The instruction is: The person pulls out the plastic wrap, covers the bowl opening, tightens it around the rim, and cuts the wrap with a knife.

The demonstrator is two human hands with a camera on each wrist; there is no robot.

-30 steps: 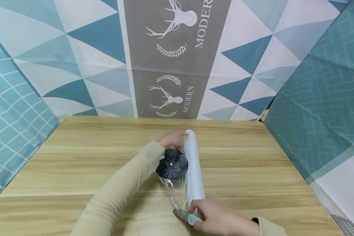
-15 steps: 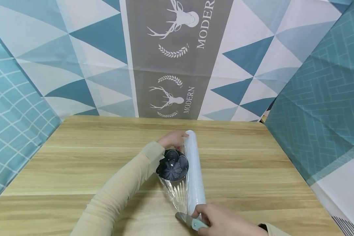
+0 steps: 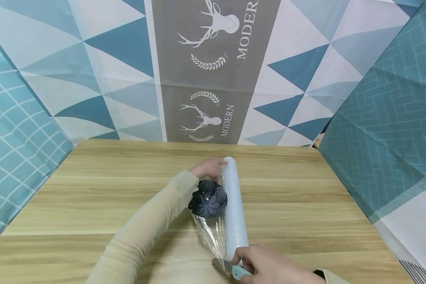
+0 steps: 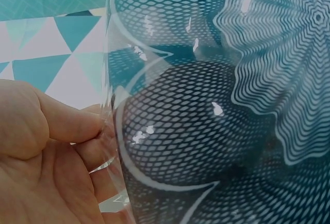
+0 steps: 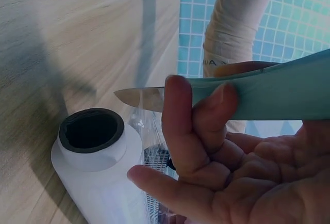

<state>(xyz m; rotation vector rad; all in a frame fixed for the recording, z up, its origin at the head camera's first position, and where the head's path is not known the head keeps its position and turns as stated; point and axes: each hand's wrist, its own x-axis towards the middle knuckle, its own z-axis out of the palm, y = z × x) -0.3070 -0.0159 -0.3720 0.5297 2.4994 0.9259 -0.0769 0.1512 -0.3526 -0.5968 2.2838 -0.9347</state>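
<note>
A dark bowl (image 3: 207, 200) with a petal pattern stands at mid-table, clear cling film (image 3: 213, 234) stretched over it. The film runs to a white cling film roll (image 3: 236, 213) lying along the bowl's right side. At the roll's far end is my left hand (image 3: 208, 167); in the left wrist view its thumb and fingers pinch the film's edge beside the bowl. My right hand (image 3: 268, 265), by the roll's near end, grips a knife (image 3: 238, 272) by its light-blue handle. The blade (image 5: 139, 98) touches or nearly touches the gathered film, pointing left.
Everything rests on a wooden table (image 3: 298, 205). A patterned cloth backdrop (image 3: 127, 71) hangs behind its far edge, with teal-printed sheets (image 3: 383, 118) at the sides. My left sleeve (image 3: 145, 232) reaches across the table left of the bowl.
My right hand and the knife have shifted slightly toward me and to the right. The film between bowl and blade has drawn into tighter pleats. My left hand stays at the far end.
</note>
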